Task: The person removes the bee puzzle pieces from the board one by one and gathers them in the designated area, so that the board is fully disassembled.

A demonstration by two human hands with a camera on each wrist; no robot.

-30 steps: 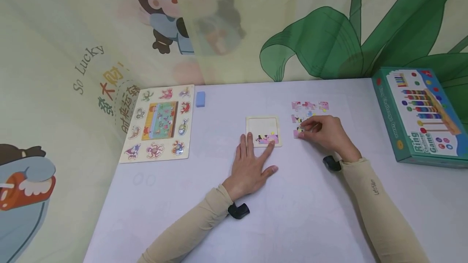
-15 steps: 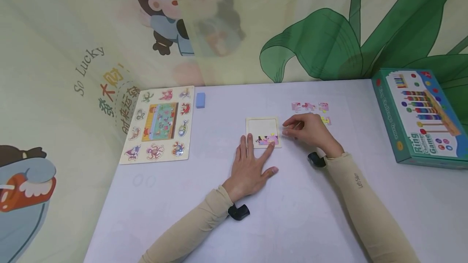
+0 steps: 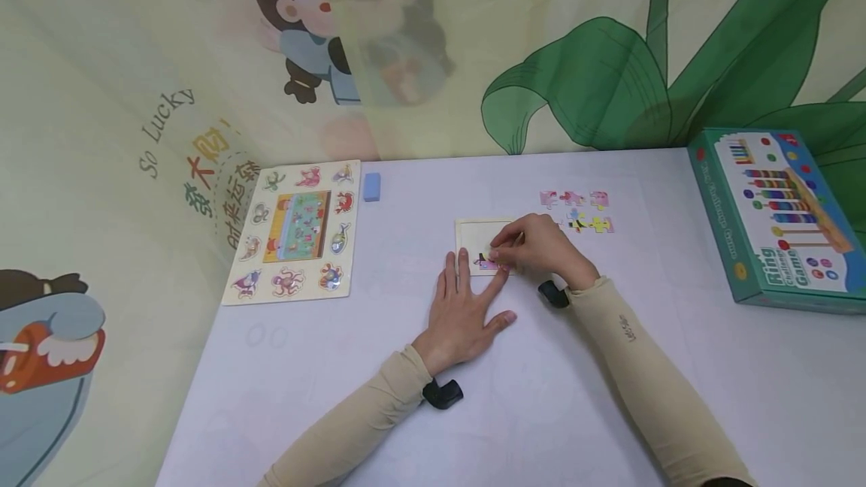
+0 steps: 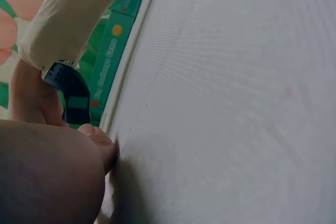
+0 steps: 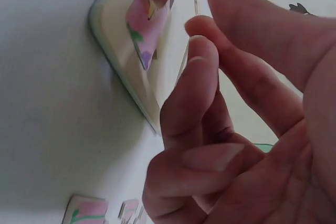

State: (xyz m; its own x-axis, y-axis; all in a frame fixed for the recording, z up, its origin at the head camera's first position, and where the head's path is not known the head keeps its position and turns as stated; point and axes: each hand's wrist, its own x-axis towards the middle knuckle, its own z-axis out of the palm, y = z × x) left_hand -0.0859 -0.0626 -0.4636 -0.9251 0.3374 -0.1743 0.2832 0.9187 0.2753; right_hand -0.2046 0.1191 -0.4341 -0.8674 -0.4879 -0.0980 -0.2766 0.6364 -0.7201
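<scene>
A small square puzzle tray (image 3: 458,237) lies mid-table, with joined pink puzzle pieces (image 3: 483,264) along its lower side. My left hand (image 3: 460,318) lies flat with fingers spread. Its index fingertip presses the pieces at the tray's lower right, and other fingertips rest at the lower left rim. My right hand (image 3: 541,246) is over the tray's right side, its thumb and fingertips pinching a puzzle piece mostly hidden by them. In the right wrist view, the tray (image 5: 113,30) and its pink pieces (image 5: 152,32) show beside the curled fingers (image 5: 189,87).
Loose pink and yellow puzzle pieces (image 3: 601,225) lie in rows right of the tray. A sea-animal puzzle board (image 3: 233,265) and a blue block (image 3: 371,187) stand at the left. A green game box (image 3: 791,216) sits at the right, a printed curtain behind.
My right hand has moved left from the loose puzzle pieces to over the tray, carrying a puzzle piece. The left hand has stayed in place on the tray.
</scene>
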